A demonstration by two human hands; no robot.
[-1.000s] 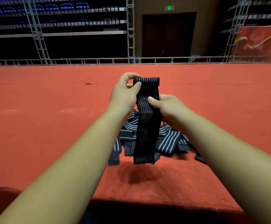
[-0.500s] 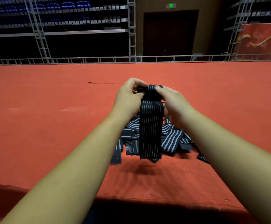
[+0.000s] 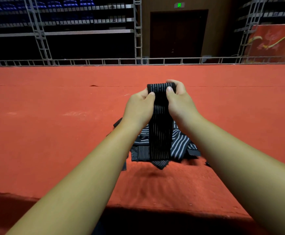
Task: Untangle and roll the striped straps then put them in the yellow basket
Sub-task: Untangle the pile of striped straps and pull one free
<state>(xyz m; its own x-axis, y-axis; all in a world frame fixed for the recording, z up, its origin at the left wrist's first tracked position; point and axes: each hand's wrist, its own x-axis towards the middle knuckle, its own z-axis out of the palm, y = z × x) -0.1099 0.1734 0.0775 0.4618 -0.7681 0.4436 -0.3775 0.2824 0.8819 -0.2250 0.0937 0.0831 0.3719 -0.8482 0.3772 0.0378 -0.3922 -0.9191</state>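
I read 1 head view. Both forearms reach forward over a red carpeted surface [image 3: 53, 126]. The left hand [image 3: 138, 108] grasps the left edge of a black strap with thin white stripes [image 3: 160, 133], with the thumb pressed on the near face and the fingers hidden behind the fabric. The right hand [image 3: 180, 103] grasps the right edge at the same height, with the thumb on the near face and the fingers curled over the top. The upper end of the strap forms a thick band [image 3: 160, 87] between the 2 thumbs. I cannot tell whether this band is a fold or the first turn of a roll. Below the hands the strap hangs straight down, flat and untwisted, in front of a heap of further striped straps [image 3: 180, 147]. I cannot tell whether the lower end of the strap touches the heap. The heap lies on the carpet between the 2 forearms, with its pieces crossed and overlapping and some carrying wider white stripes. A dark shadow lies on the carpet just in front of the heap. At the far edge of the carpet runs a low metal truss rail [image 3: 87, 62]. Behind it stand a vertical truss tower [image 3: 138, 28], a dark double door [image 3: 178, 33] under a green lit sign [image 3: 179, 5], rows of blue seats [image 3: 70, 2] and a red banner [image 3: 274, 43].
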